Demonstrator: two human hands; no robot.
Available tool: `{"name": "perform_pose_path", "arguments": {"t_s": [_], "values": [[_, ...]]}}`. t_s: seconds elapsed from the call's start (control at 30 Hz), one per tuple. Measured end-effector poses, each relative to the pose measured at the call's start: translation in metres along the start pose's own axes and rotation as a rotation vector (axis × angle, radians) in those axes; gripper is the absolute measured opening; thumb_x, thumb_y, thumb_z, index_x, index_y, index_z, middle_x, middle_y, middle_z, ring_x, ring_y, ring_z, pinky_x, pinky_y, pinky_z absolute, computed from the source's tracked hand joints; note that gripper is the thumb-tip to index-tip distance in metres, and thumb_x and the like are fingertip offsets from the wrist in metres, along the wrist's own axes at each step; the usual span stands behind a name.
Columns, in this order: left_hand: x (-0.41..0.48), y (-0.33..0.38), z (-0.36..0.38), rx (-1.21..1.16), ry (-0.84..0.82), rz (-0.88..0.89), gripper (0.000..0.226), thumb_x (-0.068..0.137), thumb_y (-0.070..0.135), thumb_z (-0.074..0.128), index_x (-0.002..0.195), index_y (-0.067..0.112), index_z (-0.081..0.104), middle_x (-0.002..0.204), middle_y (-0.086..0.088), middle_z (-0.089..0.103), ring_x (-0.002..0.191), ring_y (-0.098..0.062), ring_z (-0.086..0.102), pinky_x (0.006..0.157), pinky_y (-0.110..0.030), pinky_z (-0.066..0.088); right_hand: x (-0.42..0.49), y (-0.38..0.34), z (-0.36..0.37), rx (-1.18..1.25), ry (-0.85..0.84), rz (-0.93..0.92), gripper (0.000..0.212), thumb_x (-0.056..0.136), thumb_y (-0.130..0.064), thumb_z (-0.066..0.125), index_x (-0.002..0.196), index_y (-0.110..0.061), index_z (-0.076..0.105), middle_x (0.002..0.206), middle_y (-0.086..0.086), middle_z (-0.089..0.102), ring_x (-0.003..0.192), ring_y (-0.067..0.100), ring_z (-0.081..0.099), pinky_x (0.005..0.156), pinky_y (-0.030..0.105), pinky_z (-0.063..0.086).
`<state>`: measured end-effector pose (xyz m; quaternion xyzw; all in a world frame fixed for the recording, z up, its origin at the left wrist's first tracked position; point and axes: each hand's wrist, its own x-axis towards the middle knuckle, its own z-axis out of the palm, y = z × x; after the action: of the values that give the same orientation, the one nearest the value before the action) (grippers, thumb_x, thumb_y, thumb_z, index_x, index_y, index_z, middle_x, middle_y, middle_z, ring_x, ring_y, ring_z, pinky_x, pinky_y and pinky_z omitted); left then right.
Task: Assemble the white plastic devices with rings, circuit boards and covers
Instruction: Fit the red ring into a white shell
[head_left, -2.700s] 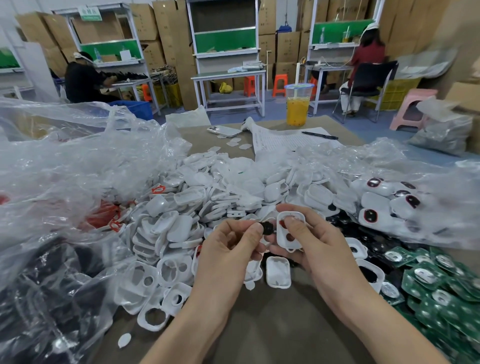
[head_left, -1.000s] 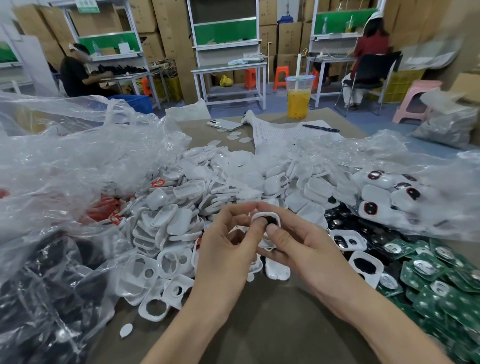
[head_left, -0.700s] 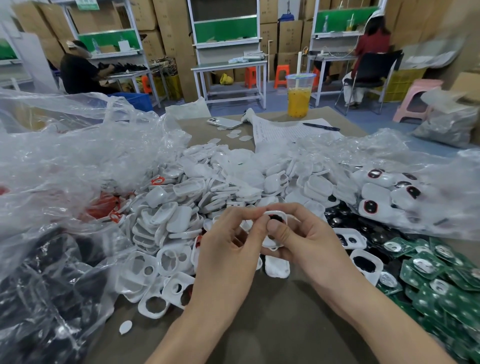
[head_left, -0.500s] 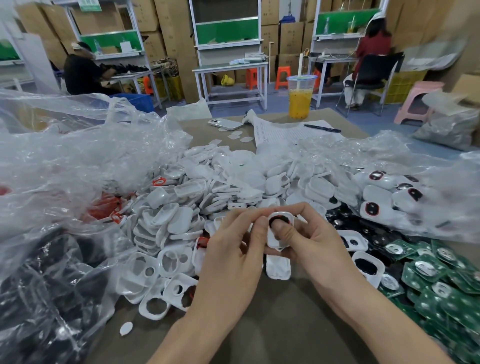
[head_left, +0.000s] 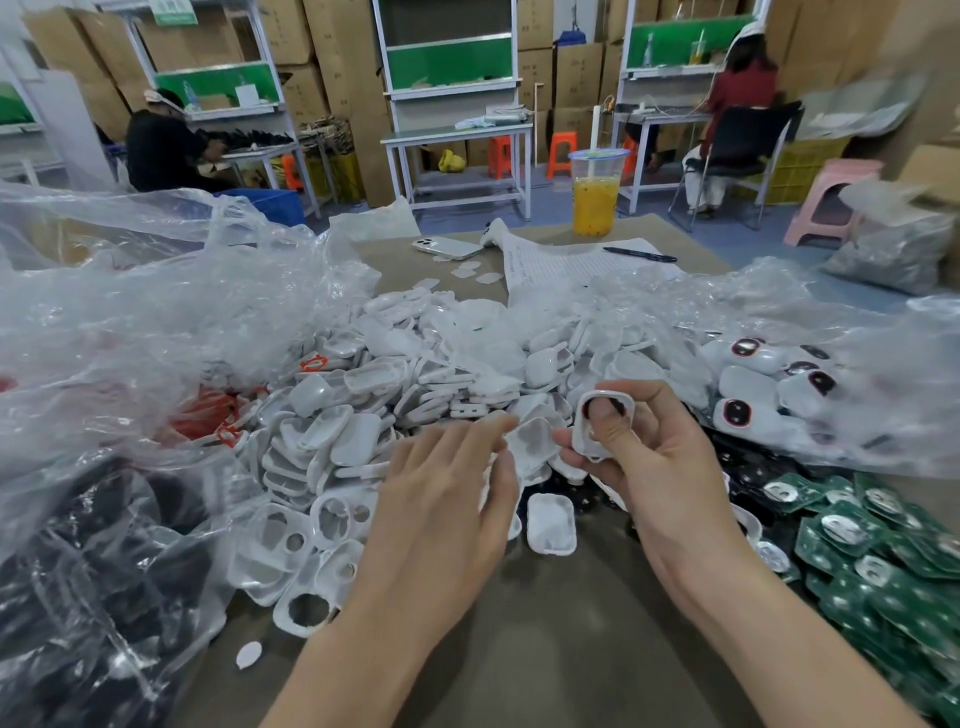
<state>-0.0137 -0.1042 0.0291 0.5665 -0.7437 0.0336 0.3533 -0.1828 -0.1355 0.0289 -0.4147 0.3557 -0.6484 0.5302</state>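
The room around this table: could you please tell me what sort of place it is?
Most likely a small electronics assembly workshop: heaps of white plastic shells and green circuit boards cover the table, cardboard cartons are stacked along the back wall, and other workers sit at metal workbenches.

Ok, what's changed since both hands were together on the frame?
The left hand let go of the frame and moved left and down to the pile, with its fingertips now on a white cover. The right hand kept the frame and shifted it slightly up and right, thumb over its opening. The boards and cup are unchanged.
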Motion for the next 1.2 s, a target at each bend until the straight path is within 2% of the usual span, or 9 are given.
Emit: {"name": "perform_pose_path", "arguments": {"t_s": [0.13, 0.23, 0.33, 0.47, 0.63, 0.77, 0.93, 1.07, 1.2], "values": [[-0.003, 0.003, 0.004, 0.012, -0.109, 0.103, 0.035, 0.098, 0.035, 0.044, 0.124, 0.025, 0.066, 0.110, 0.012, 0.067, 0.106, -0.015, 0.058, 0.095, -0.035, 0.042, 0.001, 0.000, 0.001, 0.024, 0.007, -0.005, 0.010, 0.080, -0.018, 0.072, 0.088, -0.015, 0.068, 0.102, 0.016, 0.067, 0.086, 0.032, 0.076, 0.070, 0.027, 0.060], [-0.006, 0.002, 0.006, -0.016, -0.206, 0.171, 0.039, 0.101, 0.041, 0.043, 0.131, 0.026, 0.063, 0.125, 0.013, 0.062, 0.117, -0.012, 0.053, 0.102, -0.032, 0.040, 0.002, 0.001, -0.001, 0.029, 0.018, 0.004, 0.007, 0.087, -0.008, 0.072, 0.091, -0.012, 0.069, 0.099, 0.012, 0.070, 0.087, 0.032, 0.076, 0.071, 0.029, 0.061], [-0.009, 0.002, 0.007, -0.033, -0.275, 0.218, 0.037, 0.101, 0.048, 0.043, 0.130, 0.032, 0.060, 0.138, 0.013, 0.051, 0.127, -0.010, 0.044, 0.109, -0.030, 0.035, 0.002, 0.001, -0.002, 0.046, 0.026, 0.005, 0.016, 0.090, -0.004, 0.070, 0.085, -0.019, 0.073, 0.096, 0.005, 0.072, 0.089, 0.031, 0.076, 0.071, 0.029, 0.061], [-0.008, 0.002, 0.011, 0.102, -0.335, 0.336, 0.038, 0.098, 0.054, 0.047, 0.123, 0.031, 0.065, 0.136, 0.006, 0.057, 0.127, -0.018, 0.051, 0.111, -0.040, 0.039, 0.003, 0.000, -0.001, 0.020, 0.051, 0.000, 0.020, 0.088, -0.005, 0.072, 0.083, -0.023, 0.076, 0.096, 0.004, 0.074, 0.088, 0.029, 0.076, 0.069, 0.027, 0.061], [-0.007, -0.002, 0.012, 0.130, -0.300, 0.333, 0.029, 0.099, 0.043, 0.047, 0.116, 0.031, 0.067, 0.119, 0.011, 0.063, 0.113, -0.016, 0.058, 0.104, -0.038, 0.045, 0.004, -0.002, 0.000, 0.032, 0.065, -0.023, 0.021, 0.089, -0.008, 0.070, 0.084, -0.026, 0.079, 0.097, 0.006, 0.073, 0.088, 0.027, 0.076, 0.071, 0.027, 0.060], [-0.005, -0.005, 0.011, 0.170, -0.256, 0.254, 0.029, 0.094, 0.034, 0.048, 0.112, 0.030, 0.070, 0.117, 0.009, 0.065, 0.109, -0.018, 0.060, 0.103, -0.037, 0.045, 0.006, -0.005, -0.003, 0.046, 0.140, -0.078, 0.022, 0.096, -0.007, 0.063, 0.091, -0.024, 0.075, 0.096, -0.005, 0.074, 0.089, 0.025, 0.076, 0.073, 0.026, 0.059], [-0.002, -0.009, 0.012, 0.236, -0.107, 0.162, 0.023, 0.083, 0.013, 0.068, 0.103, 0.021, 0.075, 0.111, 0.000, 0.068, 0.104, -0.029, 0.063, 0.093, -0.047, 0.051, 0.011, -0.008, -0.009, 0.034, 0.275, -0.137, 0.036, 0.098, -0.004, 0.059, 0.080, -0.033, 0.072, 0.093, -0.012, 0.074, 0.093, 0.024, 0.075, 0.074, 0.027, 0.060], [-0.003, -0.002, 0.015, 0.205, -0.030, 0.216, 0.024, 0.094, 0.025, 0.051, 0.101, 0.022, 0.074, 0.100, 0.006, 0.068, 0.095, -0.024, 0.063, 0.091, -0.042, 0.049, 0.011, -0.004, -0.008, -0.022, 0.277, -0.150, 0.031, 0.097, -0.005, 0.062, 0.086, -0.032, 0.072, 0.094, -0.017, 0.073, 0.095, 0.022, 0.073, 0.075, 0.028, 0.061], [-0.003, -0.005, 0.013, 0.200, -0.055, 0.155, 0.026, 0.095, 0.030, 0.049, 0.103, 0.024, 0.073, 0.097, 0.007, 0.068, 0.094, -0.023, 0.063, 0.085, -0.042, 0.049, 0.007, -0.003, -0.005, -0.154, 0.213, -0.174, 0.026, 0.096, -0.009, 0.065, 0.089, -0.033, 0.072, 0.090, -0.023, 0.072, 0.084, 0.008, 0.071, 0.087, 0.044, 0.061]]}}
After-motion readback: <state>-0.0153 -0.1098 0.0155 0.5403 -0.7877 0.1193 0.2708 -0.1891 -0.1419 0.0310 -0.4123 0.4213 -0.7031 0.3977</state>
